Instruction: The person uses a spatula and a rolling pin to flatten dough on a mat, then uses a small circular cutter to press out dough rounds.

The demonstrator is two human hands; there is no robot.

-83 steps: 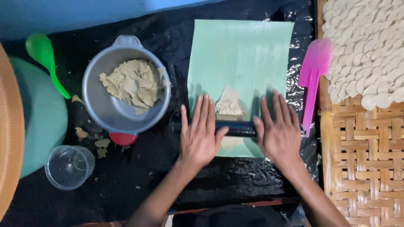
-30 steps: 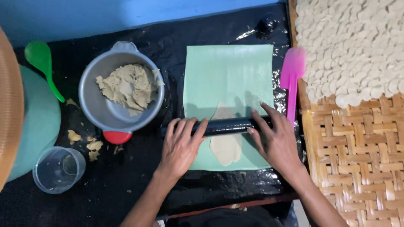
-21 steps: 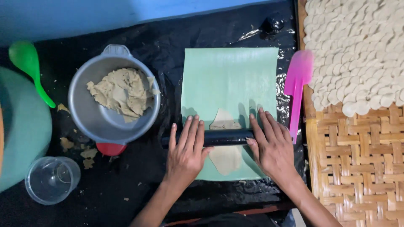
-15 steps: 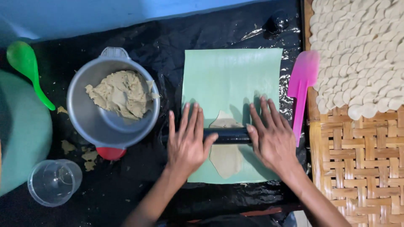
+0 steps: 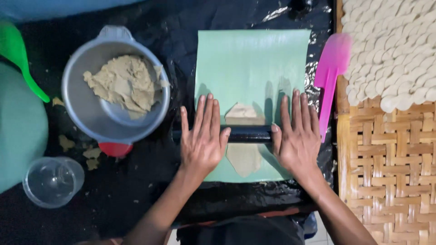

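Observation:
A black rolling pin (image 5: pixel 247 134) lies across a thin, flattened piece of beige dough (image 5: pixel 244 156) on a pale green mat (image 5: pixel 252 63). My left hand (image 5: pixel 203 138) presses flat on the pin's left end, fingers stretched forward. On the pin's right end my right hand (image 5: pixel 297 136) lies flat the same way. The dough shows both ahead of the pin and behind it.
A metal pot (image 5: pixel 91 113) with a lump of dough (image 5: pixel 125 84) stands left of the mat. A clear cup (image 5: pixel 52 181) sits at the near left, a green spoon (image 5: pixel 20 59) at the far left. A pink spatula (image 5: pixel 330 77) lies right of the mat, beside a woven tray (image 5: pixel 386 159) with several pale dough pieces (image 5: pixel 390 45).
Both hands have pushed the rolling pin back and forth over the dough, which has grown longer and flatter. The view shifted slightly.

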